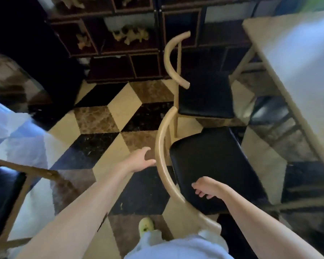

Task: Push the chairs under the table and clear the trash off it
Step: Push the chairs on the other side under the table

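Note:
A wooden chair with a curved backrest (162, 159) and a black seat (213, 165) stands in front of me, facing the pale table (295, 58) at the right. My left hand (141, 159) is open just left of the backrest, fingertips close to the rail. My right hand (208, 187) hovers over the black seat with fingers loosely spread, holding nothing. A second chair of the same kind (204, 94) stands beyond it, its seat partly toward the table. No trash shows on the visible part of the tabletop.
A dark shelf unit (120, 53) with ornaments lines the back wall. Another table edge and black-seated chair (6, 199) are at the lower left. The floor has cube-pattern tiles (105, 116). My shoe (146, 225) is near the chair's rear leg.

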Demonstrator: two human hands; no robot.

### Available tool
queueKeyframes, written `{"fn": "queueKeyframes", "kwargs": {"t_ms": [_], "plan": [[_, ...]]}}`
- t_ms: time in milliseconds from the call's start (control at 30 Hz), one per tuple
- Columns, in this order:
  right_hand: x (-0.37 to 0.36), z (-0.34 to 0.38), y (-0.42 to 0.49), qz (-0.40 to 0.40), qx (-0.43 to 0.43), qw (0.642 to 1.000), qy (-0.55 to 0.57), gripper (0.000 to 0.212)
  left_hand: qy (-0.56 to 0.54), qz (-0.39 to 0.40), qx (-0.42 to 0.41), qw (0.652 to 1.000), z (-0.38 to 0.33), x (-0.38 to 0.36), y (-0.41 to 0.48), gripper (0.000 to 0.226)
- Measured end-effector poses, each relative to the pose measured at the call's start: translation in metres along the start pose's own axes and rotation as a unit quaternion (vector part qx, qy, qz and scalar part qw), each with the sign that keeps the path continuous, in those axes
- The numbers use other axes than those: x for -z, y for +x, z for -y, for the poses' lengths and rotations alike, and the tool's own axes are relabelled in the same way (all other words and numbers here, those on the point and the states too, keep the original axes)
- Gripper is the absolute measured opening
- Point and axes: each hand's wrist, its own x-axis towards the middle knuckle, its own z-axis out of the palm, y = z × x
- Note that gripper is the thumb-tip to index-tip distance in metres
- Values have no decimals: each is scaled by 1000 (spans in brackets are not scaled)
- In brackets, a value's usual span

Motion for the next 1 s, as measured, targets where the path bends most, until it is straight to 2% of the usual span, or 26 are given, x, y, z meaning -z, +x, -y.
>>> {"fn": "queueKeyframes", "kwargs": {"t_ms": [100, 233, 333, 400, 500, 600, 733, 800, 900, 1000], "plan": [[-13, 20, -1, -14, -1, 999, 32, 39, 35, 4, -77, 996, 4, 24, 17, 64], [-24, 43, -9, -7, -10, 999, 45, 35, 90, 48, -149, 984, 8, 35, 43, 58], [-26, 60, -12, -1, -6, 998, 63, 46, 149, 52, -209, 965, 0, 42, 68, 51], [-23, 71, -13, 8, 3, 994, 107, 56, 194, 48, -275, 940, -10, 47, 87, 49], [-14, 84, -9, 37, 21, 982, 183, 59, 286, 86, -374, 878, -32, 52, 115, 51], [-8, 88, 2, 70, 36, 978, 195, 58, 378, 194, -370, 826, -51, 56, 144, 56], [-10, 94, 6, 93, 26, 985, 143, 65, 501, 263, -414, 713, -59, 55, 174, 59], [-17, 97, 4, 85, 22, 989, 116, 69, 531, 286, -437, 667, -60, 52, 182, 60], [-28, 99, 0, 44, 19, 988, 145, 71, 588, 295, -470, 589, -64, 47, 189, 60], [-41, 101, -4, -5, 15, 986, 167, 71, 613, 280, -503, 541, -63, 41, 195, 53]]}}
